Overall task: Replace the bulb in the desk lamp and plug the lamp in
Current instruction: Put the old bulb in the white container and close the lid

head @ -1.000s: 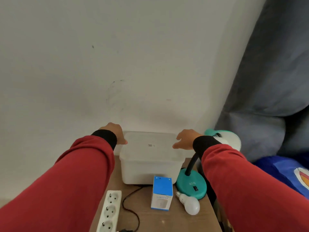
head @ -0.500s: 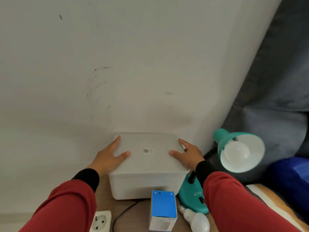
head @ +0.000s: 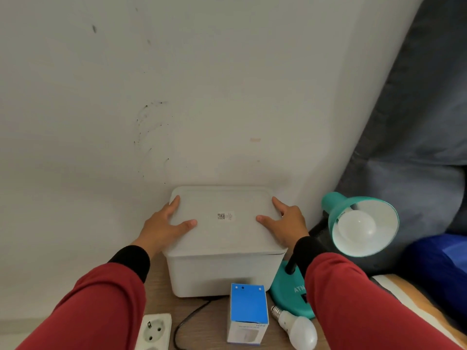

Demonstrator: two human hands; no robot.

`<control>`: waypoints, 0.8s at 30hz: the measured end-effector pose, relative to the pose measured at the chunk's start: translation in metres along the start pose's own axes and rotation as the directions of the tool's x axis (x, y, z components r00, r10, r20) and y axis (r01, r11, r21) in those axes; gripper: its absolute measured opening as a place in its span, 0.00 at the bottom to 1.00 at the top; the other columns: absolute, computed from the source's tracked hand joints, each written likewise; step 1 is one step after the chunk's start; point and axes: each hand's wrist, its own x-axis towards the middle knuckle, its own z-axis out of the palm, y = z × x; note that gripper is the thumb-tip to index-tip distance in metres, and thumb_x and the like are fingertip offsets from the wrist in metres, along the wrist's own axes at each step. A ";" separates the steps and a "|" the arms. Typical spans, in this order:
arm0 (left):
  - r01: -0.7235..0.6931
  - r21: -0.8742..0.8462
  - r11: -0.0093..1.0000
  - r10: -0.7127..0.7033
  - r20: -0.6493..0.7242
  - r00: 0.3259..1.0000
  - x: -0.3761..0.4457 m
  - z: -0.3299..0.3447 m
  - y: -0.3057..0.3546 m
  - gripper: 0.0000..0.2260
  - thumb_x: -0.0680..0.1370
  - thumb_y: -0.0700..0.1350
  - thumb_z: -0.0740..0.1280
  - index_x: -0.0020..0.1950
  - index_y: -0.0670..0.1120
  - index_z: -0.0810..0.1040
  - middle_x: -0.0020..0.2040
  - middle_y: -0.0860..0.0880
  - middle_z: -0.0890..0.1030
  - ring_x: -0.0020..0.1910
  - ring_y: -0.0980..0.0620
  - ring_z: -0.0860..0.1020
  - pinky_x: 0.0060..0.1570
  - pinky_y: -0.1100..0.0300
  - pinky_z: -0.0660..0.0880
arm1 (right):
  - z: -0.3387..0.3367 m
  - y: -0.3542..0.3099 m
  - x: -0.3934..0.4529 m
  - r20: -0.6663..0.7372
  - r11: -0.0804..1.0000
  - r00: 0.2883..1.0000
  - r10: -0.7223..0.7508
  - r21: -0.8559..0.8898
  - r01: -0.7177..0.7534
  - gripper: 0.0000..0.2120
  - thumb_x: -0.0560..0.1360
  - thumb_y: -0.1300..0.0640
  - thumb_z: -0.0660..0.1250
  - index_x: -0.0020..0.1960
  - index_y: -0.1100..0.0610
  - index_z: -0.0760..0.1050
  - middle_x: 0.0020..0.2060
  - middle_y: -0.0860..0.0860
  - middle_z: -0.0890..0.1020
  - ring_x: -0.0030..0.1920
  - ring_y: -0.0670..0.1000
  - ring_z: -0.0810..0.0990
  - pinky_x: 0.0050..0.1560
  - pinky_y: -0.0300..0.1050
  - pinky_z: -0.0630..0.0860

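Observation:
A teal desk lamp stands at the right with its base point(head: 285, 291) on the small wooden table and its shade point(head: 353, 200) turned toward me. A white bulb point(head: 357, 227) sits in the shade. A loose white bulb point(head: 299, 329) lies on the table in front of the base, beside an upright blue-and-white bulb carton point(head: 249, 303). A white power strip point(head: 154, 332) lies at the front left. My left hand point(head: 163, 228) and my right hand point(head: 285, 227) grip the left and right edges of the lid of a white lidded box point(head: 222, 274), thumbs on top.
The white box stands against the pale wall at the back of the table point(head: 202, 322). A black cord point(head: 187, 322) runs out from under it. A grey curtain point(head: 417, 122) hangs at the right above a bed with blue bedding point(head: 439, 263).
My hands moved from the box's far corners to the lid's side edges, then held still. The view rose and closed in, showing the lamp shade fully.

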 end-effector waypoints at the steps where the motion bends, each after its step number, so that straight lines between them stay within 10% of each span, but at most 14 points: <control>1: 0.001 -0.006 1.000 -0.001 -0.001 1.000 -0.001 -0.003 0.002 0.38 0.72 0.55 0.72 0.76 0.55 0.56 0.76 0.51 0.60 0.74 0.50 0.62 0.74 0.53 0.60 | -0.002 -0.004 -0.001 -0.001 1.000 1.000 -0.009 0.003 0.009 0.39 0.69 0.46 0.73 0.75 0.53 0.59 0.69 0.56 0.68 0.69 0.57 0.69 0.71 0.48 0.65; 24: -0.002 0.127 0.992 -0.005 0.048 0.999 -0.267 0.055 -0.026 0.39 0.73 0.52 0.71 0.78 0.49 0.53 0.74 0.47 0.65 0.71 0.47 0.67 0.67 0.56 0.64 | -0.032 0.097 -0.264 0.007 0.988 0.995 0.096 -0.118 -0.094 0.37 0.71 0.44 0.70 0.75 0.53 0.60 0.68 0.59 0.66 0.66 0.59 0.70 0.70 0.49 0.66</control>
